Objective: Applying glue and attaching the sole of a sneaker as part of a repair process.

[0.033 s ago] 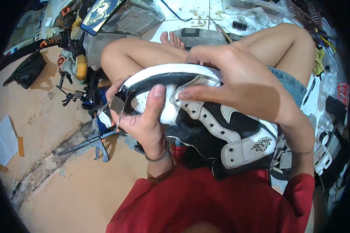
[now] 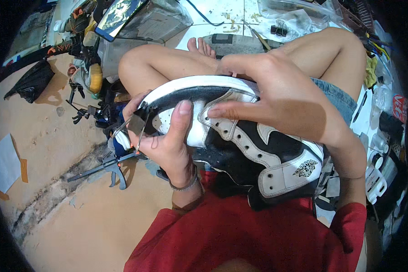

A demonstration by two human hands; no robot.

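While seated on the floor in a red shirt (image 2: pixel 240 235), person's left hand (image 2: pixel 167 140) grips black-and-white sneaker (image 2: pixel 258 145) in lap, thumb pressed on toe, right hand (image 2: pixel 276 95) clasped over upper w/ fingers together, clamp (image 2: pixel 109 165) on floor beyond, phone (image 2: pixel 120 13) farther back.

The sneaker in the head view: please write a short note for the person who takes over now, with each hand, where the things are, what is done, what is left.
Left hand: grips the toe end of the black-and-white high-top sneaker, thumb on the toe box.
Right hand: lies over the upper, fingers near the eyelets.
The sneaker rests on the lap, sole edge turned away from the body. A binder clip is clamped at the toe.
Done: the clip is on. No laces show in the eyelets.
Left: cannot tell from this view.
A bar clamp lies on the floor.
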